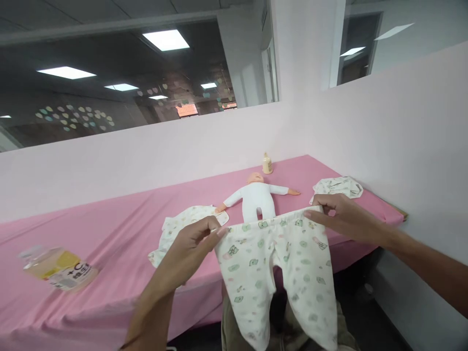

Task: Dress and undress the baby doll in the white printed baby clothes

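Between my hands hangs a pair of white baby pants (248,263) with small green and pink prints, its waistband stretched flat and its legs dangling. My left hand (193,248) pinches the left end of the waistband, and my right hand (332,214) pinches the right end. Beyond the pants, a baby doll (258,197) in a white body suit lies on its back with arms spread; its lower legs are hidden behind the waistband. A printed white baby garment (175,229) lies beside the doll, partly behind my left hand.
Pink cloth (120,224) covers the table along the wall. A drink bottle (60,268) with a yellow label lies at the left. A small cream bottle (267,164) stands near the wall, and another printed white cloth item (340,186) lies at the right end.
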The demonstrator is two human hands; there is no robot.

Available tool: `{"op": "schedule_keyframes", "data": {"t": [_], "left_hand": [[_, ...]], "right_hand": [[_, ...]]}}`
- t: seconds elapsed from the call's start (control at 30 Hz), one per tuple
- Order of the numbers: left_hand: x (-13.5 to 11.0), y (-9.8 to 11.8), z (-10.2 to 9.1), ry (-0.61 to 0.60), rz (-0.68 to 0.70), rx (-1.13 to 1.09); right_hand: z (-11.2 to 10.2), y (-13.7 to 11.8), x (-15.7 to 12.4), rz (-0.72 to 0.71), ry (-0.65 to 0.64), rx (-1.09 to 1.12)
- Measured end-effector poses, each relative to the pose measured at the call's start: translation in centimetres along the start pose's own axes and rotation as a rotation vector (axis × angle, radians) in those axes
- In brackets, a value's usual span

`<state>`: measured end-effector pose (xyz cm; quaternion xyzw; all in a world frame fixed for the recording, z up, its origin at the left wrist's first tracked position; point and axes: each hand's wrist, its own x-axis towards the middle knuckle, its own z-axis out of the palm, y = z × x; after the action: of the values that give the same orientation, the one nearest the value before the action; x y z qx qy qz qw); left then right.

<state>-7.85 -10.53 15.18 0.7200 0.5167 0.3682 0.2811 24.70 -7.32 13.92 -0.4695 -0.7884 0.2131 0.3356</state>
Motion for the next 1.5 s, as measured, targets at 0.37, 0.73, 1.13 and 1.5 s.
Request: {"op": "schedule_keyframes", "data": {"t": [0.37, 0.73, 1.13, 1.5], "left_hand": [[-0.3, 4.4, 7.4, -0.189, -0.071, -0.267], [-2.9, 4.0, 8.6, -0.041, 0.122, 0.017], [-4.7, -4.2, 18.9, -0.237, -0.221, -1.018], [-6.7, -0.5, 14.9, 0.236, -0.650, -1.070]], "right_hand": [[4.2, -4.7, -2.2, 0.079, -0.277, 0.410], [3.9, -3.7, -2.3, 0.064, -0.185, 0.260], [1.8, -4.8, -1.0, -0.070, 0.068, 0.872], [4.3, 3.3, 0.7, 0.482, 0.061, 0.575]]}}
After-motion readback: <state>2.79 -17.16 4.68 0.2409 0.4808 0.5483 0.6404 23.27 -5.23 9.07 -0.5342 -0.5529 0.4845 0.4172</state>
